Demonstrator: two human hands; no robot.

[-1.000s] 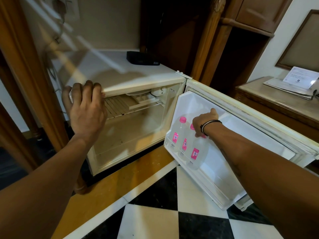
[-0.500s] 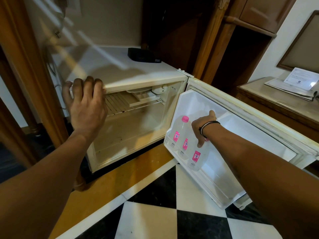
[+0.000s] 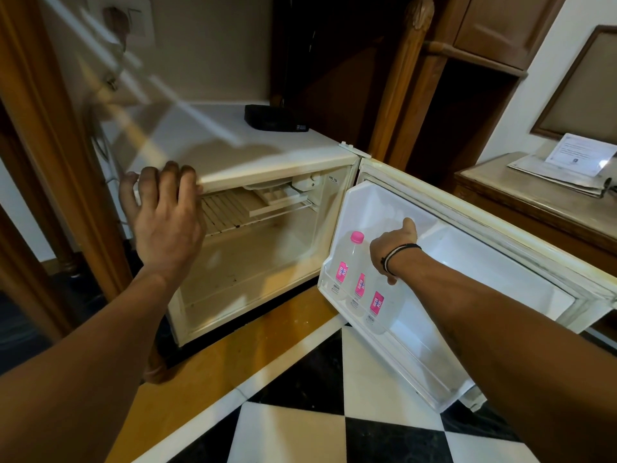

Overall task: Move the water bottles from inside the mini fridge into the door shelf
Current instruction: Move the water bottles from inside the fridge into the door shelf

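Mini fridge (image 3: 253, 155) open, door (image 3: 467, 262) swung fully out toward 3 o'clock. Interior compartment holds only a wire rack (image 3: 233, 212) up top and a small tray under the freezer box; no bottles seen inside.

Three water bottles (image 3: 359, 289), clear w/ pink labels, stand upright in the door shelf (image 3: 394, 349) at its hinge-side end, packed side by side and touching. Only the innermost shows its pink cap (image 3: 357, 236); caps of the other two are hidden behind the right hand.

Right hand (image 3: 394, 243), black band at the wrist, sits over the tops of the two outer bottles. Fingers curled downward around the outermost bottle's neck area, one fingertip (image 3: 391, 281) visible low against it. Whether the grip is actually closed on it: cannot tell, palm blocks the view.

Left hand (image 3: 163, 208) at 9 o'clock of the fridge, fingers spread flat and hooked over the top front edge of the cabinet near its left corner, holding no item.

Black box (image 3: 275, 119) rests on the fridge's top at 12 o'clock. Floor below: checkered tile.
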